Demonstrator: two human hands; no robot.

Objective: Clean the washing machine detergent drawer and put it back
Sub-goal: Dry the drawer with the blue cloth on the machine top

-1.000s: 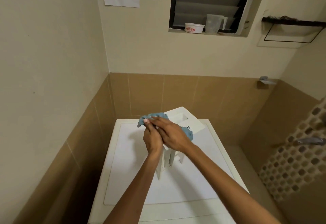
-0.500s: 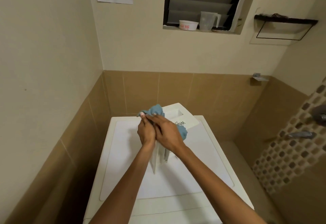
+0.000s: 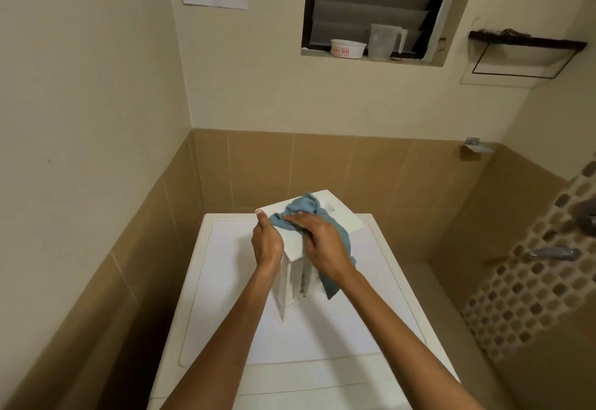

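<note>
Two hands are working: the left hand (image 3: 267, 245) is gripping the white plastic detergent drawer (image 3: 290, 283), standing on end (front panel up) atop the white washing machine (image 3: 222, 287), while the right hand (image 3: 322, 245), fingers flat, is pressing a blue cloth (image 3: 301, 206) onto it.

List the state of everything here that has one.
washing machine lid: closed.
detergent drawer: out, stood on end on the lid.
blue cloth: crumpled, pressed on the drawer's front panel.
left hand: grips the panel's edge.
right hand: presses the cloth, fingers straight.
jug: upright.
</note>
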